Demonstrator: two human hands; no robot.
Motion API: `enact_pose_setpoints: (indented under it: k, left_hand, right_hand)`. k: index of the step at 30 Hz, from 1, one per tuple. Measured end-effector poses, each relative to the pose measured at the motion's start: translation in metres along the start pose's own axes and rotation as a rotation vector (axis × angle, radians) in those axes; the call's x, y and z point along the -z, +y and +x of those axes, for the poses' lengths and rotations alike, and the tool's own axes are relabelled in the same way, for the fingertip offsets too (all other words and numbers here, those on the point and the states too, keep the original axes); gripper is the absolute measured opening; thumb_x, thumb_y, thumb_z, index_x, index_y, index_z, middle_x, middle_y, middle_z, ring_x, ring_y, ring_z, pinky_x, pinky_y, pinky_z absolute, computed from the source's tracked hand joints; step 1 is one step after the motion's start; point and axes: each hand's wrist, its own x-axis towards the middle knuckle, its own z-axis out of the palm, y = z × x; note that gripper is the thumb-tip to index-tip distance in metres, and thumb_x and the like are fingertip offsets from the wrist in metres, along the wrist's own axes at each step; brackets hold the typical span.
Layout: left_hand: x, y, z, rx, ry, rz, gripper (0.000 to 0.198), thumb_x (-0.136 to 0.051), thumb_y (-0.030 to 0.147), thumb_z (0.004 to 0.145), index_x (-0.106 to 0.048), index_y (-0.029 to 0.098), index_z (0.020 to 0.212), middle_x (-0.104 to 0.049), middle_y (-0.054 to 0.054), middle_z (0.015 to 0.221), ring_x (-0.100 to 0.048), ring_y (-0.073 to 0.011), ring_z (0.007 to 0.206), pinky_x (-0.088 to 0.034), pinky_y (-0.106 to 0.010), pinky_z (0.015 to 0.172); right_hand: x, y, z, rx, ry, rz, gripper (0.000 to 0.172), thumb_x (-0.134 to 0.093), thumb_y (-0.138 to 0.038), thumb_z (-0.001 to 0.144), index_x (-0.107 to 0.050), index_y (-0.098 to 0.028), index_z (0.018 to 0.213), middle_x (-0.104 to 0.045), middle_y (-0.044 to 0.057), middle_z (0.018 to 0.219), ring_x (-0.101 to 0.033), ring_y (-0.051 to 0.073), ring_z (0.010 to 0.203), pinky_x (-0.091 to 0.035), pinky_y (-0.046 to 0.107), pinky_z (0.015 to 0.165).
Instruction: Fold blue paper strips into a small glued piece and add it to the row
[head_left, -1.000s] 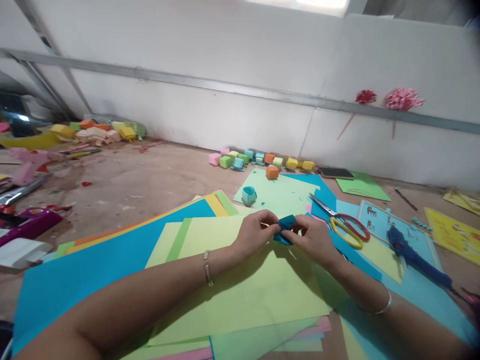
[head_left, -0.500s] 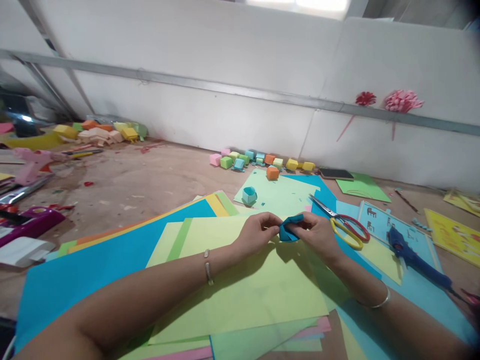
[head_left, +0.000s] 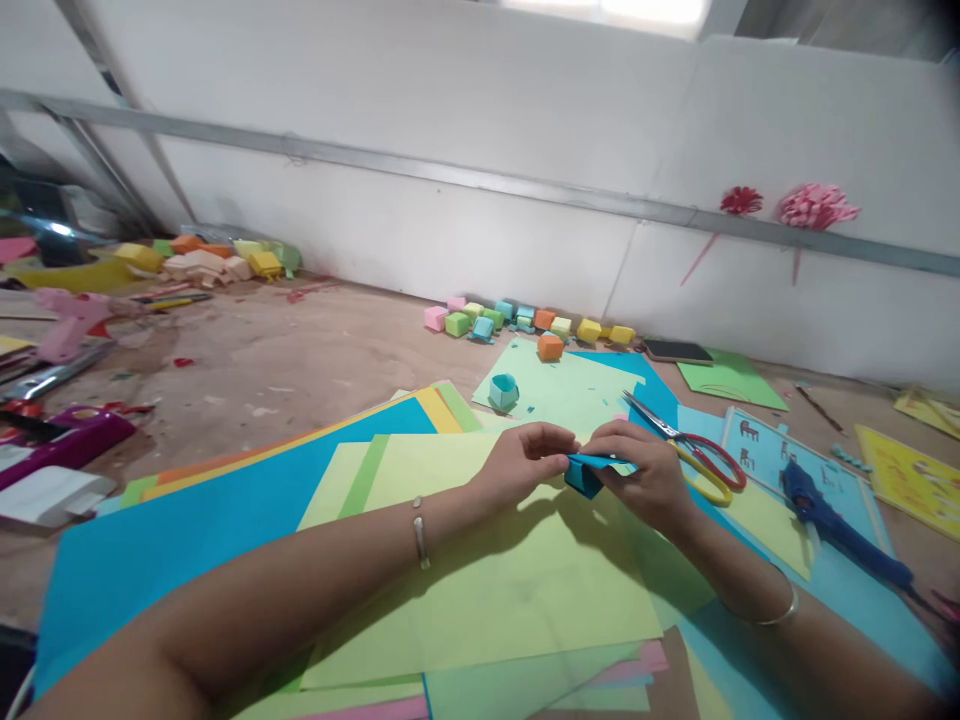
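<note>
A small folded blue paper piece (head_left: 583,478) is held between my two hands, above pale yellow-green sheets (head_left: 480,590). My left hand (head_left: 525,465) pinches its left end between thumb and fingertips. On the other side, my right hand (head_left: 646,470) grips the right end, its fingers covering part of the paper. The piece has a flat top flap and a folded wall hanging below it. Beyond the hands, an open light-blue paper cup shape (head_left: 503,392) and an orange paper cube (head_left: 550,347) rest on a pale green sheet (head_left: 570,385).
Scissors (head_left: 701,455) with red and yellow handles lie right of my right hand, near a blue glue gun (head_left: 840,525). Several small paper cubes (head_left: 457,324) line the wall. A pink glue gun (head_left: 71,322) and a purple tool (head_left: 82,440) are at left.
The blue paper has turned in my hands, so a flat flap now shows on top. My right hand has shifted its fingers over it. The view has moved slightly.
</note>
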Motion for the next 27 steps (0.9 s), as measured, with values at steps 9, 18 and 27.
enact_pose_setpoints:
  k: [9,18,27]
  left_hand:
    - [-0.003,0.0,-0.004,-0.006,-0.278,-0.081,0.06,-0.079,0.051,0.07,-0.072,0.012,0.116,-0.072,-0.014,0.104,-0.067,-0.0235,0.093,-0.049,-0.038,0.091]
    - [-0.007,-0.001,-0.004,0.016,-0.181,-0.098,0.053,-0.082,0.049,0.066,-0.076,0.015,0.107,-0.075,-0.01,0.093,-0.068,-0.0192,0.082,-0.053,-0.035,0.084]
    - [-0.018,-0.003,-0.013,0.069,0.097,-0.265,0.048,-0.09,0.038,0.056,-0.078,0.015,0.096,-0.076,-0.01,0.095,-0.069,-0.0197,0.084,-0.053,-0.042,0.091]
  right_hand:
    - [-0.001,0.004,-0.001,0.031,0.043,0.03,0.017,-0.066,-0.014,0.082,-0.075,-0.023,0.093,-0.066,0.004,0.083,-0.064,0.015,0.074,-0.054,0.025,0.065]
    - [0.004,0.002,-0.004,0.151,0.092,-0.11,0.025,-0.061,-0.015,0.086,-0.076,-0.028,0.101,-0.064,0.003,0.074,-0.058,0.015,0.066,-0.05,0.03,0.061]
    - [0.002,-0.003,-0.008,0.324,0.154,-0.319,0.038,-0.065,-0.014,0.084,-0.07,-0.029,0.119,-0.065,0.004,0.076,-0.057,0.019,0.072,-0.048,0.033,0.066]
